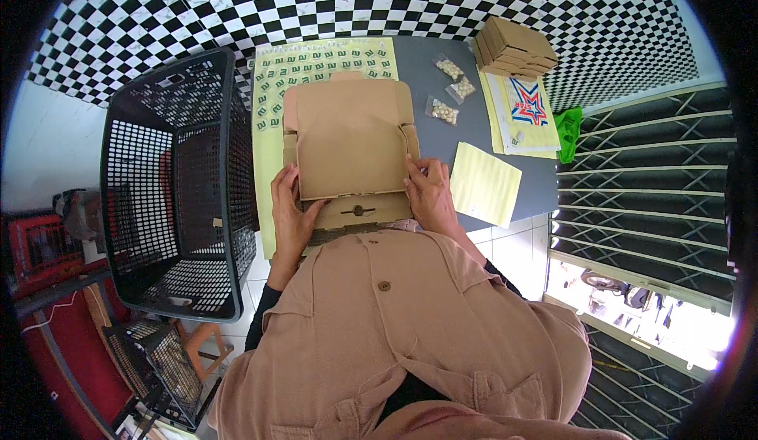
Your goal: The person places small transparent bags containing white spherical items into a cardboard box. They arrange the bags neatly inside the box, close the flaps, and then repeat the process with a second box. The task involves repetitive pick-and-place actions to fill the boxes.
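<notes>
A brown cardboard mailer box [349, 138] lies before me on a pale yellow sheet, its flaps spread at the far end. My left hand [291, 209] grips its near left corner, the thumb reaching over the front panel. On the opposite side my right hand [429, 194] holds the near right edge, with bent fingers against the side flap. The front panel [355, 210] carries a slot with a round middle. Whatever is inside the box is hidden from me.
Small packets of round beige pieces [444, 111], a yellow paper sheet [485, 184] and stacked cardboard boxes [515, 46] occupy the grey table [414, 61]. Round stickers [287, 60] cover the yellow sheet's far part. A black plastic crate [228, 144] stands left; a folding gate [645, 185] is right.
</notes>
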`<state>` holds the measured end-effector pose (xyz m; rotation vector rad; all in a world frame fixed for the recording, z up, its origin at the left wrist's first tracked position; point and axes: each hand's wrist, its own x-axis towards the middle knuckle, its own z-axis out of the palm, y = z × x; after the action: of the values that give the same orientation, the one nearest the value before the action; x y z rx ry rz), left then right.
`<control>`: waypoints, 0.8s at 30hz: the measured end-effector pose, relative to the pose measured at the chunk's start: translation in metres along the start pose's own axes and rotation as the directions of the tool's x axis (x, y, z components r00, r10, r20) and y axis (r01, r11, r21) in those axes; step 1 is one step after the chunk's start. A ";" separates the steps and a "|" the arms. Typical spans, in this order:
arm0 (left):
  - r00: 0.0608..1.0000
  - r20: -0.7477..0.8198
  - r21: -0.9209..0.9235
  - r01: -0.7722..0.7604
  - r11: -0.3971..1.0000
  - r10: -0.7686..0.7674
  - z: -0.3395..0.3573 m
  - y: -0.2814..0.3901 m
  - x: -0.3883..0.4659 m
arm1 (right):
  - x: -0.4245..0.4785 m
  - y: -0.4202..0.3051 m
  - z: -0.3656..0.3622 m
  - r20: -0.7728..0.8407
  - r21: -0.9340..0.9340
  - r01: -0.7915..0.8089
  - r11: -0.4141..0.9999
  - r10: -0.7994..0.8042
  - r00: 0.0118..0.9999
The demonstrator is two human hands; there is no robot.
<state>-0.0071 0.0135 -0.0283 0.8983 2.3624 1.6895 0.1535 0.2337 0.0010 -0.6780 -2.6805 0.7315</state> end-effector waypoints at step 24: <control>0.999 0.035 0.048 -0.023 0.999 0.022 -0.006 -0.003 0.001 | 0.000 -0.001 0.003 0.126 0.160 -0.046 0.986 0.026 0.992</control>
<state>-0.0116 0.0086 -0.0288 0.9573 2.3895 1.6174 0.1520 0.2318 -0.0013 -0.6616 -2.6853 1.0199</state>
